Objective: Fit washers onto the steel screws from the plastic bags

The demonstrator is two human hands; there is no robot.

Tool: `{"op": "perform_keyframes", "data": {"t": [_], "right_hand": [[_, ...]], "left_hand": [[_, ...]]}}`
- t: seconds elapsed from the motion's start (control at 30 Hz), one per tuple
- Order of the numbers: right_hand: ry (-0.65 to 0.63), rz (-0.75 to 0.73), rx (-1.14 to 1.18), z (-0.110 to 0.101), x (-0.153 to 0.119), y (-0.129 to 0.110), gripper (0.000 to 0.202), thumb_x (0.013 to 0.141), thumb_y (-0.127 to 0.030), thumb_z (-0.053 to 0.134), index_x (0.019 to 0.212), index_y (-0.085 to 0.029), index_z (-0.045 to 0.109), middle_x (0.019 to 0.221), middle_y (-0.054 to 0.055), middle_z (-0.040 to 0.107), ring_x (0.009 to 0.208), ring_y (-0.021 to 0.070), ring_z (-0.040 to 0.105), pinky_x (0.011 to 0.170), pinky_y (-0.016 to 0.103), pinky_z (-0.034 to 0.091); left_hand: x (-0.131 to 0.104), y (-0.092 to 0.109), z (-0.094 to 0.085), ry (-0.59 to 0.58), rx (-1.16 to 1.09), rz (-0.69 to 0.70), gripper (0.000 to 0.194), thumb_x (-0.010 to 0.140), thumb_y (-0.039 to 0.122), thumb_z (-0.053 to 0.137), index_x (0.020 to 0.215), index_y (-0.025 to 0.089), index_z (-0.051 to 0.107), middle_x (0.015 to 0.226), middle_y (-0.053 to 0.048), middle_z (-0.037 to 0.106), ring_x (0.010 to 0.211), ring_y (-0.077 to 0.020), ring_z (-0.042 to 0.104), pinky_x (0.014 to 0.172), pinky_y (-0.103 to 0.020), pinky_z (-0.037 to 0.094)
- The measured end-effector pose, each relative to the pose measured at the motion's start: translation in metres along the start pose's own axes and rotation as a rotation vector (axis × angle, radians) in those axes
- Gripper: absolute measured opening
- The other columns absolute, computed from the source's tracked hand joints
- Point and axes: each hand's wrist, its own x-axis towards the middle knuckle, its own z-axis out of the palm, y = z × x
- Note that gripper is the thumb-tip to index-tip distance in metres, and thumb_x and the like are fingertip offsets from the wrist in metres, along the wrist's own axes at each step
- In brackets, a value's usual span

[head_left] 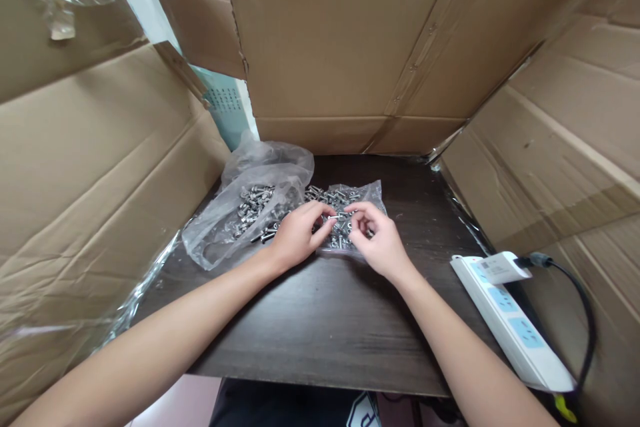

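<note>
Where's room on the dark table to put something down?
Bare tabletop lies between the left forearm and right forearm, and between the small bag and right cardboard wall. The left hand, right hand, large bag and bolts crowd the middle and left.

Cardboard walls [340,27]; perhaps pinkish floor [185,401].

So one bag [205,233] is sitting left of another bag [374,192] on the table [300,327], power strip [515,323] lying way right.
</note>
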Motion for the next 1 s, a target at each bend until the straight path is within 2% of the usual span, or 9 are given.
{"op": "perform_keyframes", "data": {"t": [0.1,0.2,0.4,0.57,0.77,1.0], "right_hand": [[-0.04,-0.167,-0.321,-0.0003,-0.003,-0.003,0.022,0.073,-0.01,0.057,0.09,-0.023,0.065,0.074,0.0,0.055,0.074,0.0193,0.051,0.073,0.034,0.043],[-0.072,-0.239,-0.423,-0.0014,-0.0046,-0.0054,0.013,0.078,-0.011,0.057,0.08,-0.023,0.062,0.08,0.003,0.058,0.082,0.0229,0.054,0.079,0.038,0.045],[-0.187,-0.25,-0.51,-0.0001,-0.007,-0.0034,0.016,0.08,-0.012,0.061,0.087,-0.023,0.07,0.091,0.005,0.062,0.09,0.0249,0.055,0.085,0.041,0.048],[-0.2,-0.219,-0.573,0.0032,-0.0082,-0.0022,0.015,0.083,-0.013,0.061,0.089,-0.021,0.072,0.094,0.007,0.062,0.093,0.0261,0.055,0.086,0.043,0.047],[-0.218,-0.191,-0.66,0.0056,-0.0089,-0.0002,0.019,0.088,-0.019,0.063,0.103,-0.021,0.075,0.101,0.008,0.064,0.099,0.0284,0.055,0.09,0.047,0.044],[-0.242,-0.187,-0.677,0.0066,-0.009,-0.0007,0.011,0.093,-0.021,0.065,0.096,-0.022,0.075,0.099,0.008,0.064,0.098,0.0278,0.054,0.087,0.045,0.042]], "left_hand": [[0.0003,0.0009,-0.0003,0.05,-0.013,-0.014,0.012,0.101,0.025,0.056,0.105,0.018,0.065,0.099,-0.005,0.07,0.084,-0.0171,0.065,0.08,-0.03,0.051],[0.0007,0.0012,-0.0004,0.059,-0.016,-0.031,0.012,0.102,0.026,0.056,0.105,0.018,0.064,0.099,-0.005,0.069,0.084,-0.0174,0.064,0.081,-0.031,0.051],[0.0005,0.0005,0.0,0.052,-0.024,-0.037,0.012,0.102,0.026,0.056,0.105,0.018,0.064,0.1,-0.005,0.07,0.085,-0.0174,0.065,0.081,-0.03,0.051],[0.0003,0.0011,0.0005,0.059,-0.034,-0.043,0.011,0.101,0.026,0.057,0.104,0.018,0.065,0.098,-0.005,0.071,0.085,-0.0178,0.066,0.081,-0.031,0.051],[0.0006,0.0016,0.0004,0.055,-0.034,-0.04,0.011,0.101,0.026,0.057,0.104,0.018,0.065,0.098,-0.005,0.071,0.085,-0.0181,0.066,0.081,-0.031,0.051],[0.0005,0.0013,0.0005,0.055,-0.025,-0.035,0.013,0.101,0.027,0.056,0.104,0.018,0.065,0.098,-0.006,0.072,0.085,-0.0179,0.066,0.081,-0.031,0.052]]}}
